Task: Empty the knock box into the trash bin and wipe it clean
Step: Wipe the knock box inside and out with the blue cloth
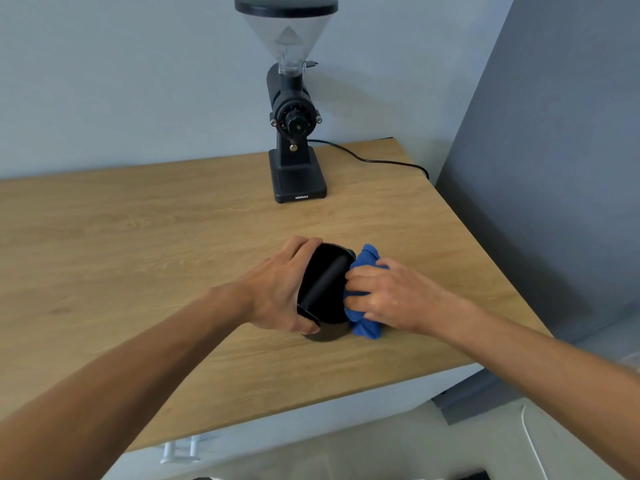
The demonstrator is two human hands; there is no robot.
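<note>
Black round knock box (323, 289) with a black crossbar (325, 282) spanning its mouth: stood on the light oak-grain wooden countertop (138, 244), near the front edge, tilted with its opening towards the right. Left hand (280, 289): wrapped around the box's left wall, fingers over the far rim, thumb on the near rim. Right hand (384, 296): closed on a crumpled blue cloth (365, 325), pressing it against the box's right rim, fingertips at the edge of the opening. Black electric coffee grinder (294, 133) with a clear conical hopper and black lid: stood upright at the back of the countertop, well apart from the box, its black power cord (374, 161) trailing right.
</note>
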